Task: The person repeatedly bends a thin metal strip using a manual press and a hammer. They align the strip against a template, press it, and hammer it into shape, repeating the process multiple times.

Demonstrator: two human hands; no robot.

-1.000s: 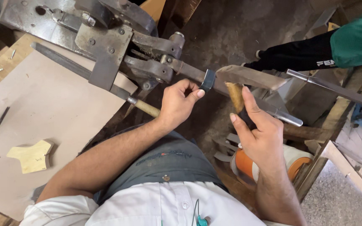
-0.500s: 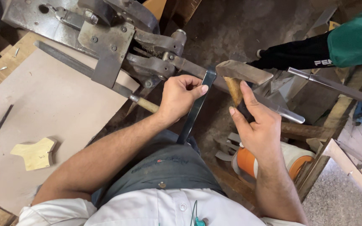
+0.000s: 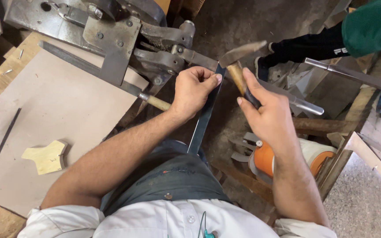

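1. Steel strip (image 3: 204,115), thin and stiff, is pinched near its top by the left hand (image 3: 193,89), beside the machine (image 3: 124,35).
2. Hammer (image 3: 239,59) is gripped at its wooden handle by the right hand (image 3: 267,114); head-heavy, probably.

The left hand (image 3: 193,90) and right hand (image 3: 267,117) are working in a narrow pocket in front of the grey steel machine (image 3: 124,39), which is walling off the upper left. A long file (image 3: 98,75) with a wooden handle is lying just left of the left wrist. The metal strip (image 3: 204,119) is running down between the two hands, and the hammer (image 3: 239,57) is sitting close above them. A chrome bar (image 3: 305,105) and an orange roll (image 3: 265,158) are crowding the right hand's far side. The brown board (image 3: 54,110) at left is offering open surface, with only a wooden cutout (image 3: 47,156) and a thin dark rod (image 3: 6,134) lying on it
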